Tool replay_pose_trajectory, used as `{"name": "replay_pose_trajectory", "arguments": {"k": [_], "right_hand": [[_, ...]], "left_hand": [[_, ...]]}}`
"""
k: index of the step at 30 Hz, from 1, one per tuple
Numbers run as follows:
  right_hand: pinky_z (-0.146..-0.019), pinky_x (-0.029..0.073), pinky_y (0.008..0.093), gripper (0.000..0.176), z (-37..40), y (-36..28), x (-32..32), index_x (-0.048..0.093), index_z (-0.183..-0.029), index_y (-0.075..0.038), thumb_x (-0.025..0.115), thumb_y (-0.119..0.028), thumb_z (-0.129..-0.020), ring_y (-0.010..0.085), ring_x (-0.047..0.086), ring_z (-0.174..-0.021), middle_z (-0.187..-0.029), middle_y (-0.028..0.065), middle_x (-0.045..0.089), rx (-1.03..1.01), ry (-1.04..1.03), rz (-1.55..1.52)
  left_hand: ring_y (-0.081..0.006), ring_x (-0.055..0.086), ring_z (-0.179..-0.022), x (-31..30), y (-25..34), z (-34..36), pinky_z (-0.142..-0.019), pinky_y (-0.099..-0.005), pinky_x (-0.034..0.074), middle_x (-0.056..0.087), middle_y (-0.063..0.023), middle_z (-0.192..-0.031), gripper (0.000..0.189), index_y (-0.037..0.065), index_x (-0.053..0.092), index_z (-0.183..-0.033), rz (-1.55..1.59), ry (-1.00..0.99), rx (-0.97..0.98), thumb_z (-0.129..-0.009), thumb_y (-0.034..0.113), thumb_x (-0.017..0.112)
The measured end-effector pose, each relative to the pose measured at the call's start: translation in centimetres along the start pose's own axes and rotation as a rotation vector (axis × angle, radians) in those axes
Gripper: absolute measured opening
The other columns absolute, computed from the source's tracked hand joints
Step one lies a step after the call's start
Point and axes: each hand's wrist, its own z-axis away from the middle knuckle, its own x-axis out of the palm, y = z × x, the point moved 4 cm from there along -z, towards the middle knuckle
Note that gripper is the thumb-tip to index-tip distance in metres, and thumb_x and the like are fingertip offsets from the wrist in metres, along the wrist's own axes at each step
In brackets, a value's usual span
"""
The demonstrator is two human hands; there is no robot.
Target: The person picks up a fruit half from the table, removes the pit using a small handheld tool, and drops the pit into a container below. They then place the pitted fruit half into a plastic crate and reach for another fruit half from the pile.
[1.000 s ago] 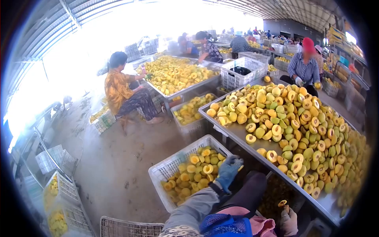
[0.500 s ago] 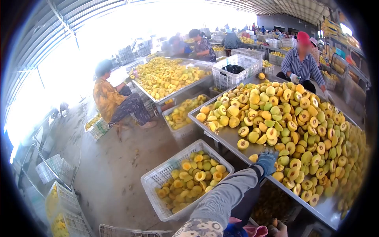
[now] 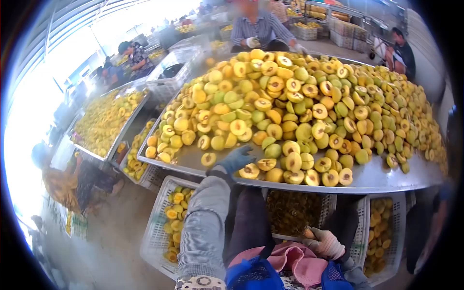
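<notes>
My left hand (image 3: pixel 236 159), in a blue-grey glove, is over the near edge of the metal table (image 3: pixel 193 157), its fingers apart and nothing in them. Halved yellow-green fruit (image 3: pixel 292 162), some with pits showing, lies just right of its fingertips. My right hand (image 3: pixel 327 243), in a pale glove, is low over my lap, its fingers closed round a small brownish thing that I cannot make out. Just beyond it, under the table, is a crate (image 3: pixel 328 207) of dark brown pieces.
White crates of fruit stand at the lower left (image 3: pixel 153 232) and lower right (image 3: pixel 394 237). Across the table sits a person in a striped shirt (image 3: pixel 268 29). Another fruit-covered table (image 3: pixel 104 157) is at the left, with people near it.
The view has swung to the right, bringing my lap and right hand into fuller sight. My left hand is still at the table's near edge, its fingers now apart.
</notes>
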Motion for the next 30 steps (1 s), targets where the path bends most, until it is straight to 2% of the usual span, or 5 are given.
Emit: {"name": "replay_pose_trajectory", "arguments": {"k": [6,12,19,25,30], "right_hand": [[-0.084,0.051,0.0407,0.061,1.1,0.0,-1.4,0.053,-0.133,0.000,0.066,-0.037,-0.086,0.0404,0.065,-0.099,-0.104,0.0267,0.066,-0.036,0.060,0.021],[-0.084,0.051,0.0413,0.063,0.3,-2.1,-2.3,0.049,-0.137,-0.001,0.064,-0.037,-0.088,0.0419,0.065,-0.100,-0.105,0.0276,0.066,-0.041,0.171,-0.004],[-0.082,0.052,0.0424,0.063,-2.8,-6.5,-2.8,0.047,-0.139,-0.003,0.060,-0.043,-0.093,0.0419,0.065,-0.096,-0.101,0.0275,0.066,-0.306,0.316,-0.070],[-0.071,0.052,0.0447,0.062,-3.8,-7.1,-2.1,0.048,-0.138,-0.004,0.057,-0.046,-0.094,0.0414,0.066,-0.083,-0.089,0.0247,0.067,-0.364,0.428,0.002],[-0.060,0.049,0.0468,0.057,-2.8,-6.8,-1.9,0.051,-0.132,0.000,0.053,-0.045,-0.096,0.0393,0.065,-0.068,-0.073,0.0227,0.064,-0.337,0.507,0.125]], "left_hand": [[-0.0321,0.063,-0.111,2.3,6.7,3.7,-0.094,-0.0401,0.050,0.066,-0.0188,-0.117,0.075,0.003,0.056,-0.130,-0.984,-0.195,-0.063,-0.066,0.032,0.081],[-0.0362,0.068,-0.088,2.4,7.0,4.8,-0.078,-0.0412,0.056,0.069,-0.0182,-0.104,0.061,0.005,0.060,-0.120,-0.867,0.170,0.157,-0.068,0.029,0.079],[-0.0289,0.068,-0.085,8.5,9.6,11.6,-0.067,-0.0410,0.060,0.064,-0.0160,-0.106,0.046,0.000,0.052,-0.120,1.196,0.118,-0.049,-0.082,0.015,0.075],[-0.0269,0.068,-0.093,14.0,14.4,16.3,-0.079,-0.0352,0.056,0.064,-0.0150,-0.110,0.046,0.002,0.053,-0.121,0.008,0.461,0.548,-0.083,0.011,0.076],[-0.0237,0.067,-0.095,16.6,16.1,17.6,-0.082,-0.0338,0.054,0.068,-0.0144,-0.104,0.038,0.002,0.058,-0.116,0.069,0.412,0.528,-0.083,0.012,0.076]]}}
